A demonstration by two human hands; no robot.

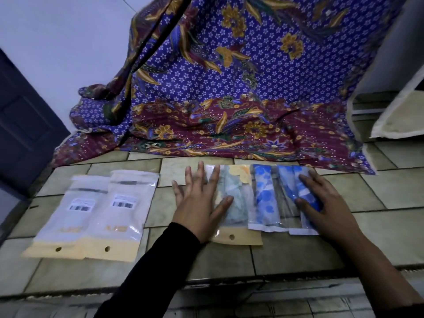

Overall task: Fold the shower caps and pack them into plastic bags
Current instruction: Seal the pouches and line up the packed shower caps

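Three packed bags lie side by side on the tiled counter (286,255). The left one (236,198) holds a folded green and yellow shower cap and has a tan header with a hole. Next to it are two clear bags with blue floral caps, one in the middle (263,198) and one at the right (296,180). My left hand (199,203) lies flat with spread fingers on the green cap bag's left part. Flat on the right blue bag rests my right hand (321,205). Neither hand grips anything.
Two white pouches with barcode labels and tan headers, one (66,216) beside the other (117,214), lie at the left of the counter. A purple and maroon batik cloth (229,99) hangs behind and drapes onto the counter's back. A dark door (20,125) stands at the far left.
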